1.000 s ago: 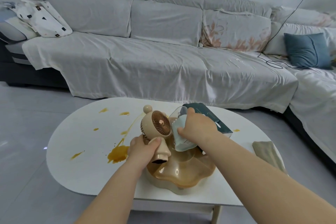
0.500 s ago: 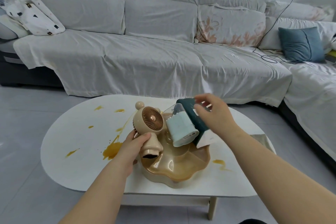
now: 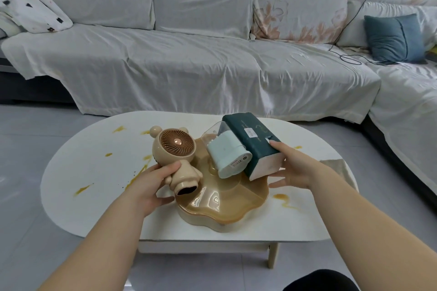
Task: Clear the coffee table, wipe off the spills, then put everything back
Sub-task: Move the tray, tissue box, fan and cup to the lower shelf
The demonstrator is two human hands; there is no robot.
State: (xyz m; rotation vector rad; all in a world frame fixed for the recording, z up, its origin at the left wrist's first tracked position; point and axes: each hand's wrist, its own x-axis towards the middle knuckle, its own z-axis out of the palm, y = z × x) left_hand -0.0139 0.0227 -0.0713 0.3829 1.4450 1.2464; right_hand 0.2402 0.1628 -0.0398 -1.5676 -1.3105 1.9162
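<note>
Our left hand (image 3: 151, 184) gripped the bear-shaped fan (image 3: 176, 149) by its body, thumb on top, the fan tilted over the amber tray's (image 3: 224, 205) left edge. Our right hand (image 3: 293, 168) pinched the near end of the dark green tissue pack (image 3: 250, 134), which leaned against a mint container (image 3: 227, 153) on the tray. The tray sat mid-frame on the white oval coffee table (image 3: 94, 172), among orange spills (image 3: 283, 199). A folded cloth (image 3: 335, 165) lay at the table's right edge. Behind stretched a sheet-covered sofa (image 3: 189, 66), with a blue cushion (image 3: 392, 38) at upper right.

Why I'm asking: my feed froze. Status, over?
Left hand grips bear fan. Right hand grips tissue pack, tilted over tray. Spills unwiped on table.
</note>
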